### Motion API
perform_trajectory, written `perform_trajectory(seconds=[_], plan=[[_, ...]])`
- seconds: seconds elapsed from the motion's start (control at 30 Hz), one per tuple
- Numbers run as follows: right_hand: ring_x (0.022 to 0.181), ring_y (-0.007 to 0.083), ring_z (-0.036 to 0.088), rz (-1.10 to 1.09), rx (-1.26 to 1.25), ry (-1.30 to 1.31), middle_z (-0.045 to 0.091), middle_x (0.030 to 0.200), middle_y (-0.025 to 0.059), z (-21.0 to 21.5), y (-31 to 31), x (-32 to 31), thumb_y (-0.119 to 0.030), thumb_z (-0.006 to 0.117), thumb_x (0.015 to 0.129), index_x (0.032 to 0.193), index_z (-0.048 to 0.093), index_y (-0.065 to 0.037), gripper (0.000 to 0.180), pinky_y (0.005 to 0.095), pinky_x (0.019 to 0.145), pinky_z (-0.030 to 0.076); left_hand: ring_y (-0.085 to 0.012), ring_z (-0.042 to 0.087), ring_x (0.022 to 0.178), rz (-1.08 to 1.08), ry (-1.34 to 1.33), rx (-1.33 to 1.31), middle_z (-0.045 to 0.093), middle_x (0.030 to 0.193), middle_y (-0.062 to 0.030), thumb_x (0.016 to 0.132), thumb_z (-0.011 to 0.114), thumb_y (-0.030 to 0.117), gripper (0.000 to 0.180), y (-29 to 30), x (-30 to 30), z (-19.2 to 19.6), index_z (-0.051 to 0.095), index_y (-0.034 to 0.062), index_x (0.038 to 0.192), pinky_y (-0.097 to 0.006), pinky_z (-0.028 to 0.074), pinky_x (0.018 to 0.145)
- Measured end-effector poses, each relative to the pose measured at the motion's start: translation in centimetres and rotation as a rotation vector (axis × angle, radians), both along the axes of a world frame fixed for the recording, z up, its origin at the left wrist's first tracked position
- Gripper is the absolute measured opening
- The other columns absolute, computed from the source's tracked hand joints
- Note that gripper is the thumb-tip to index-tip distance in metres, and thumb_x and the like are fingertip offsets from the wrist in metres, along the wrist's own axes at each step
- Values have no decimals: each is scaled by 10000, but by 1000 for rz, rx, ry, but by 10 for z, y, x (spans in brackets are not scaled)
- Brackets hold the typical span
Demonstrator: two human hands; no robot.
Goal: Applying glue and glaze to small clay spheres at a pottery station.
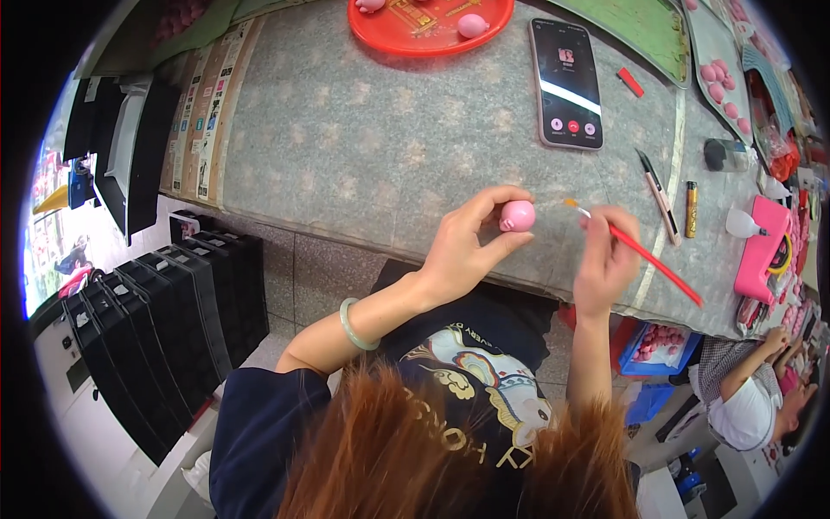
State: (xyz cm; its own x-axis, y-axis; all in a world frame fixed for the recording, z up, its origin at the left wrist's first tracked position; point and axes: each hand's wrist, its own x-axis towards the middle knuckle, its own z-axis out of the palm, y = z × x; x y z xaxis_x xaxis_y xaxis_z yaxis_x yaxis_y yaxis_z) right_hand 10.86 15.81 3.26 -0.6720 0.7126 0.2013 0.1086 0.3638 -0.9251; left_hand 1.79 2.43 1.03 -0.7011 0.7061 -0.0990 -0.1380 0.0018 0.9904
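Observation:
My left hand (pixel 471 242) pinches a small pink ball-shaped figure (pixel 518 215) between thumb and fingers, just above the near edge of the grey table (pixel 346 147). A pale green bangle sits on that wrist. My right hand (pixel 608 255) grips a thin red paintbrush (pixel 648 257) like a pen. The brush tip (pixel 572 204) points left and stands a short way to the right of the pink figure, not touching it.
A red tray (pixel 415 35) with pink pieces lies at the far edge, a phone (pixel 566 82) with a lit screen beside it. A knife, a small orange tube and a pink box (pixel 761 251) lie right. Black stacked trays (pixel 156 329) stand on the floor left. Another person sits lower right.

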Motion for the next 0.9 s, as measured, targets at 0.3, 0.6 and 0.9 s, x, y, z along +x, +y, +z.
perform_trajectory(seconds=[0.3,0.6,0.9], plan=[[801,168,588,-123,-100,89,624,908,126,4,2,7,-102,448,941,1061,561,29,210,296,761,468,-138,586,913,12,-151,68,576,1011,-81,785,683,43,373,-4,9,21,489,21,1102,-283,477,828],[859,154,585,77,-284,81,630,925,110,23,-18,17,-30,493,903,989,551,24,117,272,805,451,-121,586,835,6,-81,-13,598,941,-66,746,738,105,401,-1,11,26,510,20,1065,-267,477,746],[860,149,541,165,-392,172,589,952,142,34,-21,14,96,556,812,988,478,14,209,267,794,426,-126,539,989,-122,-63,-67,542,1053,-72,749,707,-21,447,-5,9,37,465,8,1123,-272,442,878]])
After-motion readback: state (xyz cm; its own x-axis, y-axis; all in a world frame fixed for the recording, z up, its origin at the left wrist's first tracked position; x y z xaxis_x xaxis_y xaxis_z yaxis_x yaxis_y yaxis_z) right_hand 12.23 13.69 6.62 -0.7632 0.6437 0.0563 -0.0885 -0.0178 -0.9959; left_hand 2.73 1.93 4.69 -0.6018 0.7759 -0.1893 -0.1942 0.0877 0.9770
